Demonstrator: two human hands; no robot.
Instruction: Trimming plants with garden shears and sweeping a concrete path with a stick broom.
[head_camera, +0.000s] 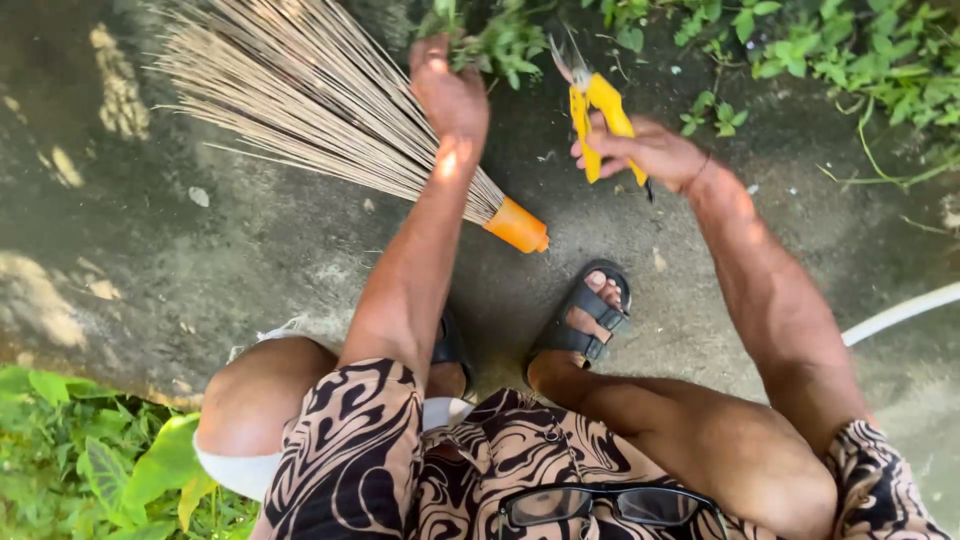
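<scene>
Left hand grips leafy green weeds — right hand is closed around yellow-handled metal pruning shears, beside a straw broom.

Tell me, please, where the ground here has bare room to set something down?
Bare concrete lies left of the broom, and right of the sandalled foot toward the white hose. It is crowded around the weeds, left hand and right hand holding yellow shears.

The left hand reaches into the weeds ahead, the right hand holding the shears just to their right, the broom lying on the ground left of both, beyond the sandalled foot.
</scene>
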